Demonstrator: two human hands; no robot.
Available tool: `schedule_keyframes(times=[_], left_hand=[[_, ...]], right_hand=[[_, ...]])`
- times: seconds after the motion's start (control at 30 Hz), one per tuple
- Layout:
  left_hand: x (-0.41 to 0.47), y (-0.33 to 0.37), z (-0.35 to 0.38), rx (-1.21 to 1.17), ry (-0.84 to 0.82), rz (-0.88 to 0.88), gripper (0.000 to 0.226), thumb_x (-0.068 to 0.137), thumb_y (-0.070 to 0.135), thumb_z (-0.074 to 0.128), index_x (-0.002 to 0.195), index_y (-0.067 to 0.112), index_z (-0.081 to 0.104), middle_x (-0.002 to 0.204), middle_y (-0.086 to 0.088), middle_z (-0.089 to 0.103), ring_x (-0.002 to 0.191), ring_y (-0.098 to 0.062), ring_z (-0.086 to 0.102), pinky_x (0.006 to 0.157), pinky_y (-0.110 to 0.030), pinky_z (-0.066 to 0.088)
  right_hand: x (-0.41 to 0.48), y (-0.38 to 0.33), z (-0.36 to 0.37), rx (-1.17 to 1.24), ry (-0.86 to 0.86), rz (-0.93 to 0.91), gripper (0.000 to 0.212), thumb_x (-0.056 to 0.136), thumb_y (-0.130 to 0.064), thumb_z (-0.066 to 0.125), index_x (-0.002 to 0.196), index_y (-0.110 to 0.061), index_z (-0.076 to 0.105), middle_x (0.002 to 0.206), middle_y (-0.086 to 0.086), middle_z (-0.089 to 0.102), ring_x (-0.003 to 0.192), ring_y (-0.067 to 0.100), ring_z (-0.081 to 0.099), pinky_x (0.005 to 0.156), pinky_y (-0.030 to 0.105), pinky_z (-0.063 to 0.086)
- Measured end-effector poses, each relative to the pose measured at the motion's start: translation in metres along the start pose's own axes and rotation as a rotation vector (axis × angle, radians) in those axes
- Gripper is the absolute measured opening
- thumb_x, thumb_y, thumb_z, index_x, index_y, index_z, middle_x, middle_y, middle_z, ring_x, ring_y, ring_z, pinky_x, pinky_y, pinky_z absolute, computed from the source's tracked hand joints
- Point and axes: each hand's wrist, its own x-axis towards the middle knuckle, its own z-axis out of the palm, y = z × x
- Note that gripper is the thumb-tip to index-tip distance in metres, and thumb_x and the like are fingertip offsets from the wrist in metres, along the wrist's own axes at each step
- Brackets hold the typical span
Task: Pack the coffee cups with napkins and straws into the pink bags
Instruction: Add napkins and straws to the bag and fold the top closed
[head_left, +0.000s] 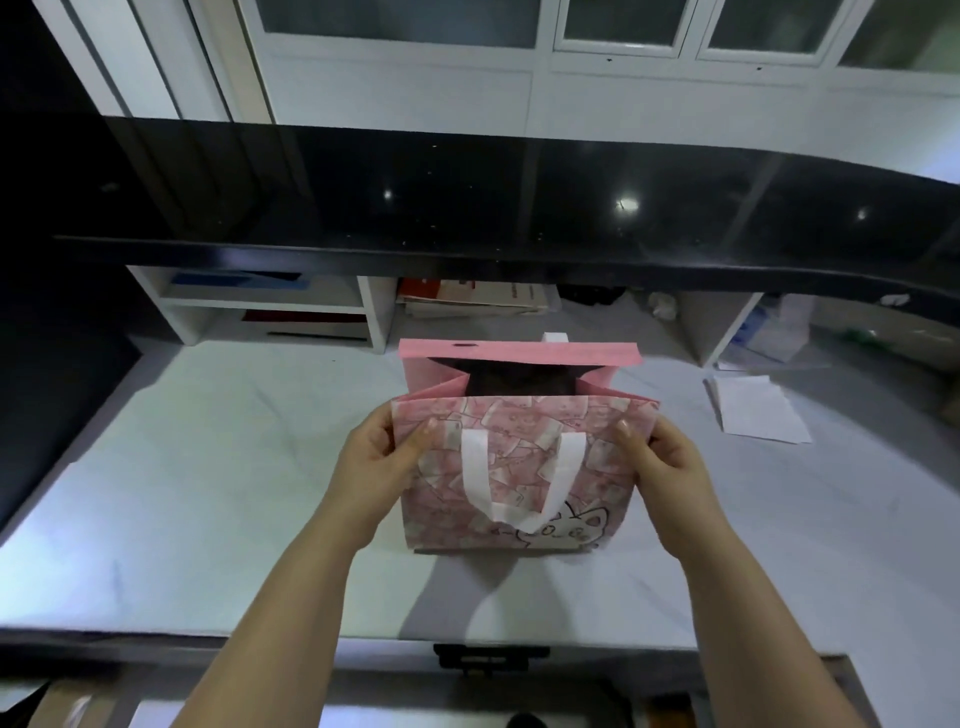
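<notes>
Pink bag (519, 431) stands upright mid-tabletop (208, 467), mouth pointing up and gaping, dark inside! Left grip (371, 457) pinches the near panel's top left corner, thumb on the printed face; right grip (665, 467) pinches the top right corner the same way. To do this well, I'd say draw the near panel toward the body evenly, both corners level, so the side folds pop out and the base sits flat, with no tearing. The mouth's long axis runs left to right across the tabletop; the cat print and white handle (475, 467) face the wearer. No cups, napkins or straws in sight.
</notes>
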Motion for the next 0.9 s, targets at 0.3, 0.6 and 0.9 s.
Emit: schedule_keyframes(times=[0.3,0.6,0.9], left_hand=[[0.035,0.006,-0.006,0.266,0.164,0.105,0.02,0.08,0.004,0.075,0.08,0.024,0.077,0.14,0.035,0.039,0.14,-0.006,0.033,0.108,-0.047,0.038],[0.048,0.008,-0.002,0.053,0.181,0.061,0.031,0.07,0.001,0.081,0.096,0.017,0.076,0.095,-0.004,0.076,0.096,-0.023,0.07,0.082,-0.031,0.057],[0.042,0.009,-0.006,-0.036,0.3,0.144,0.032,0.064,-0.005,0.081,0.07,0.021,0.064,0.081,0.001,0.074,0.079,-0.016,0.07,0.07,-0.026,0.058]], right_hand=[[0.032,-0.007,-0.004,-0.189,0.077,-0.029,0.019,0.074,-0.035,0.074,0.086,-0.02,0.074,0.137,-0.02,0.049,0.107,0.005,0.061,0.073,0.032,0.058],[0.052,-0.006,0.005,0.022,0.015,0.012,0.017,0.088,-0.012,0.066,0.099,-0.025,0.073,0.098,0.006,0.074,0.089,0.024,0.071,0.068,0.033,0.057],[0.045,-0.005,0.009,-0.014,0.125,-0.113,0.031,0.073,0.001,0.08,0.082,-0.025,0.063,0.081,0.001,0.071,0.077,0.02,0.069,0.063,0.03,0.057]])
